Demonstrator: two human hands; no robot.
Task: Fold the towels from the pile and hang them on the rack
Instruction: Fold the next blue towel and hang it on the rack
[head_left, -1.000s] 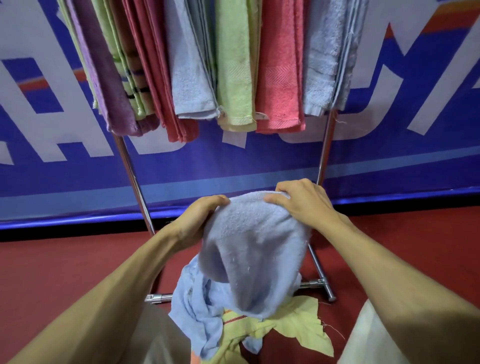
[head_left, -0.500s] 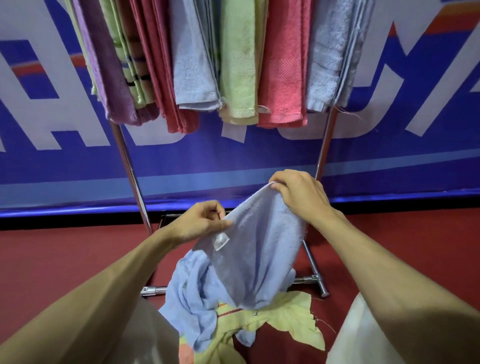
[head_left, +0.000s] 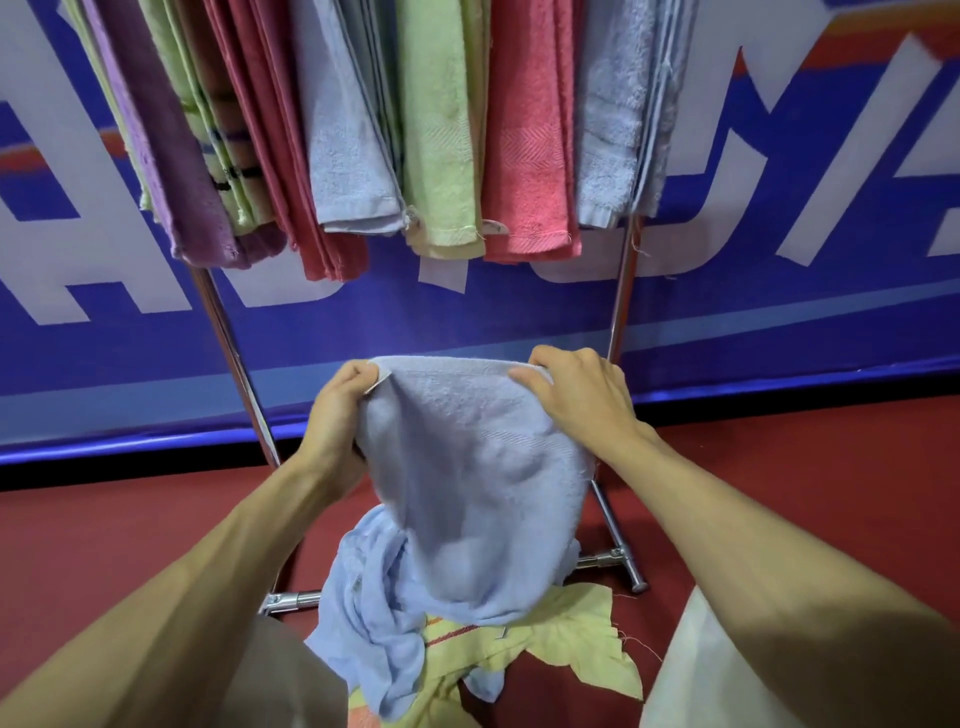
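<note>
Below the rack (head_left: 621, 291), left hand (head_left: 335, 415) and right hand (head_left: 576, 397) are pinching the blue towel's (head_left: 467, 488) top corners, fingers clamped.

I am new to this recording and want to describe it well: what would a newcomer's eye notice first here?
First, the light blue towel in the centre, held up by its top edge between the left grip and the right grip. Above it, a row of folded towels hangs on the rack. Below, a yellow cloth lies on the red floor.
</note>
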